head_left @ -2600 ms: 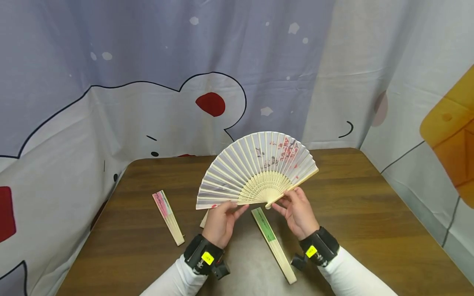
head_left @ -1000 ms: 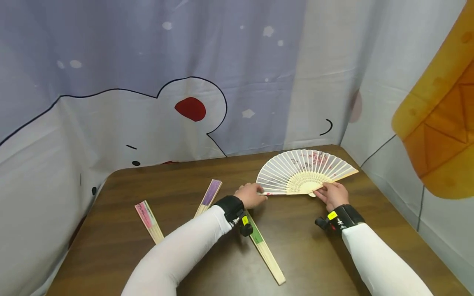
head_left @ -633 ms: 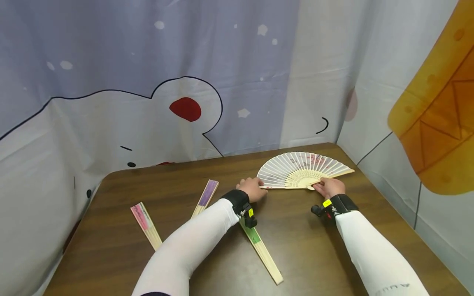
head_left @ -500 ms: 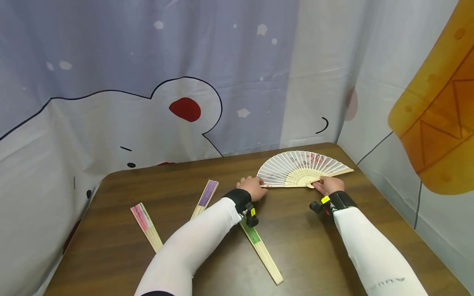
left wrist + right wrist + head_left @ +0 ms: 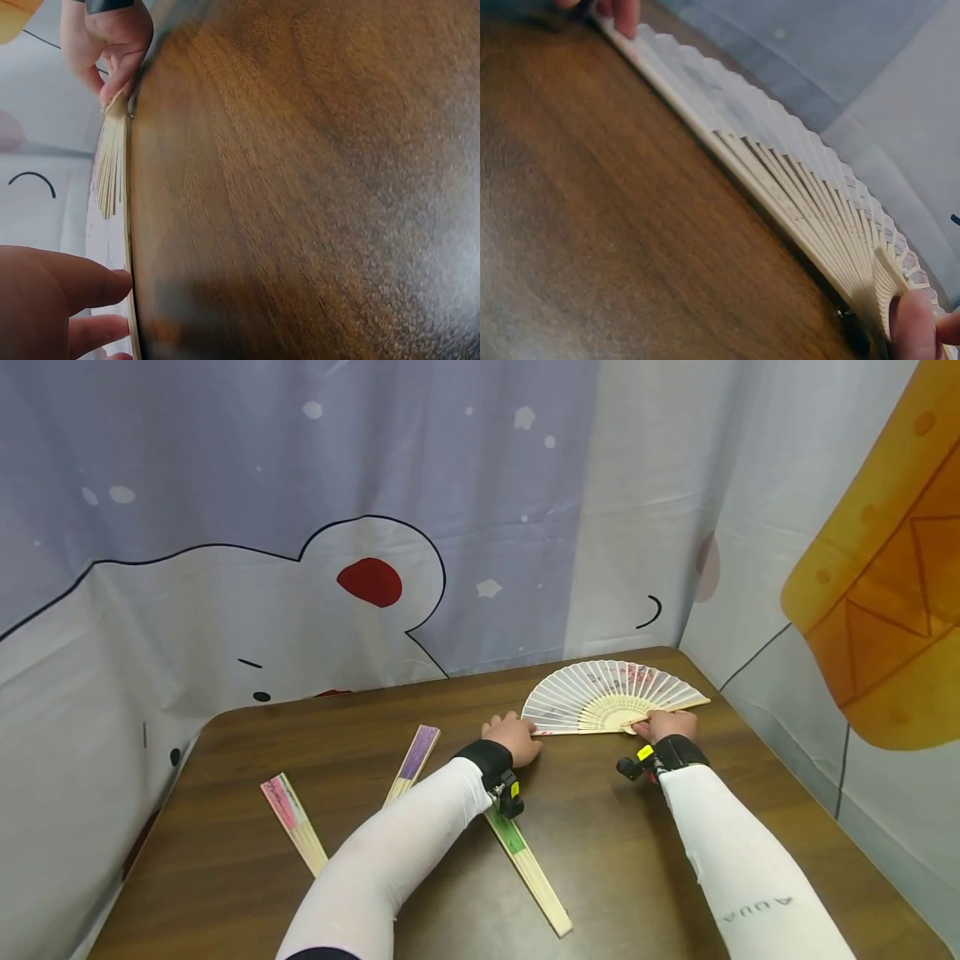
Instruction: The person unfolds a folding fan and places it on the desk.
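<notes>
A spread folding fan (image 5: 615, 714), white with pink blossoms and pale pierced ribs, is low over the back right of the table. My left hand (image 5: 512, 738) pinches its left end; the left wrist view shows thumb and fingers (image 5: 101, 330) at the outer stick. Near the pivot, my right hand (image 5: 670, 725) holds the right-hand outer stick, its thumb (image 5: 916, 330) against the ribs in the right wrist view. Three folded fans lie to the left and nearer: one pink (image 5: 295, 822), one purple (image 5: 414, 762), one green (image 5: 528, 872). My left forearm covers parts of them.
The brown wooden table (image 5: 630, 860) ends at a rounded back edge. Behind it hangs a printed curtain (image 5: 510, 510), with another panel to the right bearing an orange figure (image 5: 885, 593). Both wrists carry black straps with small cameras.
The open fan has gone from mid-table, held raised, to low at the back right, both hands moving with it. Lately it has slid only slightly. The purple fan came into view.
</notes>
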Action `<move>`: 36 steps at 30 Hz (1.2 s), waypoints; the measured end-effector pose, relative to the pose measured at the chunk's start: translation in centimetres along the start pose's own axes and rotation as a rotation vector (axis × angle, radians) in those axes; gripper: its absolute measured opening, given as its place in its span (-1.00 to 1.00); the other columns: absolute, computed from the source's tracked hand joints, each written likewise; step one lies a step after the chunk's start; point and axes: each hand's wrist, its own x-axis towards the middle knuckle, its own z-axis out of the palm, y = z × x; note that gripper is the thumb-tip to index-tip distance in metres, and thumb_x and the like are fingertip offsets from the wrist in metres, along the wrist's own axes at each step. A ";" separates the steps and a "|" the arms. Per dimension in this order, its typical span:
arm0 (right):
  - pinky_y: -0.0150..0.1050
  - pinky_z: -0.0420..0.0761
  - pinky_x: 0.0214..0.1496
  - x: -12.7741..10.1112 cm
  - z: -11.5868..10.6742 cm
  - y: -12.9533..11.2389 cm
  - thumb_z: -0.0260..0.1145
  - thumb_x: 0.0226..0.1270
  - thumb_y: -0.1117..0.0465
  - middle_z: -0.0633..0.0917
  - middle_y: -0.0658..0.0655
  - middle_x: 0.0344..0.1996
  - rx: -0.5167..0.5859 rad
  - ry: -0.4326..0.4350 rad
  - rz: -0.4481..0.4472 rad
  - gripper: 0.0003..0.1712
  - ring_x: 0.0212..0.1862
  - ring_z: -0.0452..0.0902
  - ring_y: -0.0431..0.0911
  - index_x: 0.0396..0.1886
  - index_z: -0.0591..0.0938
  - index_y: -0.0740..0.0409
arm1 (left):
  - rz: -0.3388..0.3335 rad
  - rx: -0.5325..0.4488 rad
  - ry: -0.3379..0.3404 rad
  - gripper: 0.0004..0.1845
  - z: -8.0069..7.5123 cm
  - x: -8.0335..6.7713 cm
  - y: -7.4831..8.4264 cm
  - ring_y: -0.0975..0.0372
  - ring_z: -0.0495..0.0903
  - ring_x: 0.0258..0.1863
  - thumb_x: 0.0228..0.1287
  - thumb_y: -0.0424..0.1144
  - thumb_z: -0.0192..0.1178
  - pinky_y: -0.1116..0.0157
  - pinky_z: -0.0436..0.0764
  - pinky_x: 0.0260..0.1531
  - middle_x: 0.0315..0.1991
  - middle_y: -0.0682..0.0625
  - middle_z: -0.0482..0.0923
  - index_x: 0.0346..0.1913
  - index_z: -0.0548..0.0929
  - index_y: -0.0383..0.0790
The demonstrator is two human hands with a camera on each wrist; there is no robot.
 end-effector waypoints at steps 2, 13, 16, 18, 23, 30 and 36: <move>-0.40 0.68 -0.40 0.2 0.5 0.0 0.10 0.34 0.41 0.68 0.02 -0.70 0.331 0.158 0.120 -0.73 -0.53 0.69 -0.19 0.02 0.50 0.30 | 0.002 -0.004 0.001 -0.56 0.4 0.5 -0.1 -0.01 0.39 0.05 0.36 0.06 0.12 0.03 0.34 0.07 0.11 -0.02 0.50 0.25 0.60 0.11; -0.45 0.54 -0.61 -2.5 1.1 -1.7 0.02 0.29 0.39 0.53 0.08 -0.36 0.253 0.247 0.106 -0.35 -0.67 0.50 -0.25 0.41 0.22 0.25 | -0.013 -0.052 0.007 -0.47 1.2 1.2 -0.1 -0.01 0.40 0.09 0.34 0.08 0.17 -0.03 0.31 0.13 0.19 -0.03 0.48 0.35 0.50 0.13; -0.45 0.53 -0.63 -2.9 1.0 -1.9 0.04 0.35 0.28 0.55 0.10 -0.34 0.223 0.272 0.076 -0.47 -0.69 0.49 -0.25 0.31 0.33 0.31 | -0.015 -0.065 0.002 -0.44 1.2 1.2 -0.2 -0.02 0.40 0.13 0.33 0.09 0.18 -0.03 0.30 0.15 0.22 -0.04 0.47 0.37 0.48 0.12; -0.43 0.53 -0.64 -3.2 0.7 -1.9 0.06 0.37 0.22 0.55 0.15 -0.17 0.229 0.288 0.059 -0.47 -0.70 0.47 -0.23 0.30 0.35 0.33 | -0.018 -0.080 0.008 -0.42 1.3 1.2 -0.4 -0.03 0.40 0.15 0.32 0.10 0.18 -0.04 0.30 0.16 0.23 -0.05 0.47 0.38 0.47 0.08; -0.41 0.54 -0.61 -3.8 -0.3 -1.3 0.11 0.37 0.15 0.36 0.17 0.20 0.265 0.324 0.028 -0.36 -0.65 0.43 -0.22 0.40 0.23 0.24 | -0.056 -0.194 0.076 -0.40 0.9 0.1 -1.3 -0.06 0.43 0.18 0.31 0.11 0.19 -0.07 0.39 0.12 0.20 -0.10 0.50 0.36 0.48 -0.03; -0.37 0.38 -0.14 -5.9 -1.2 -0.8 0.14 0.36 0.19 0.43 -0.01 -0.12 0.168 0.348 -0.126 -0.45 -0.18 0.33 -0.22 0.30 0.36 0.27 | -0.077 -0.481 0.175 -0.39 -1.7 -5.2 -2.6 -0.04 0.45 0.24 0.37 0.08 0.17 0.00 0.51 0.15 0.29 -0.17 0.44 0.38 0.41 -0.14; -0.34 0.41 -0.21 -9.4 0.3 -1.3 0.08 0.40 0.21 0.44 0.12 -0.01 0.030 0.149 -0.247 -0.49 -0.15 0.36 -0.13 0.28 0.34 0.33 | -0.065 -0.767 0.226 -0.42 -2.0 -10.2 -4.2 0.01 0.55 0.14 0.40 0.00 0.18 0.05 0.55 0.10 0.23 -0.18 0.49 0.33 0.40 -0.25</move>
